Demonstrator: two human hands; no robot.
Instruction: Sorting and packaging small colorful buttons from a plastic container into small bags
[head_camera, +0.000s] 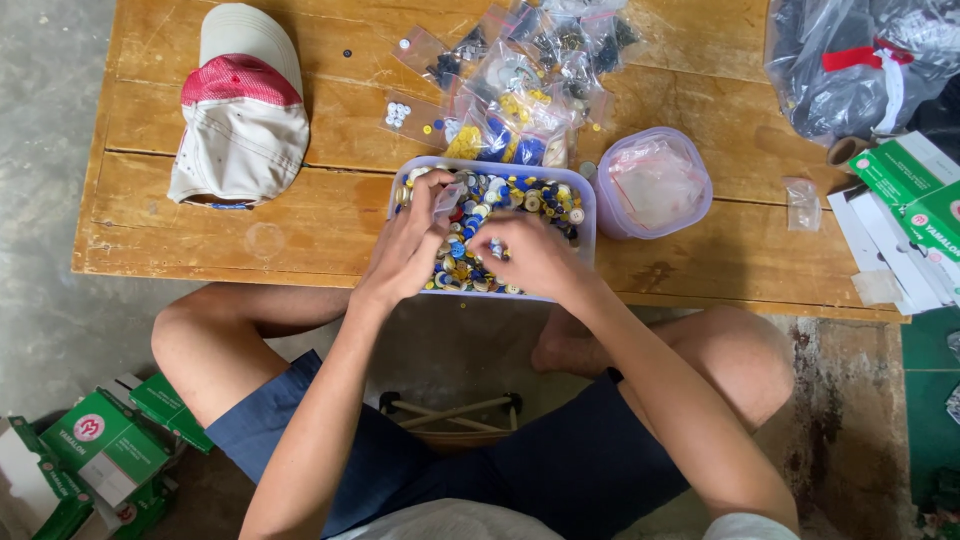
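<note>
A pale purple rectangular tub (590, 205) full of mixed buttons, blue, yellow, white and red, sits at the near edge of a low wooden table (330, 215). My left hand (408, 245) reaches into the tub and pinches a small clear plastic bag (447, 195) over the buttons. My right hand (532, 255) rests on the buttons beside it, fingertips pinched around a small blue button (495, 246). The two hands almost touch.
Several small clear bags of sorted buttons (515, 75) lie behind the tub. A round purple container (655, 185) holding empty bags stands to its right. A white and red cap (243, 105) lies at left. A large plastic sack (860, 60) and green boxes (915, 190) are at right.
</note>
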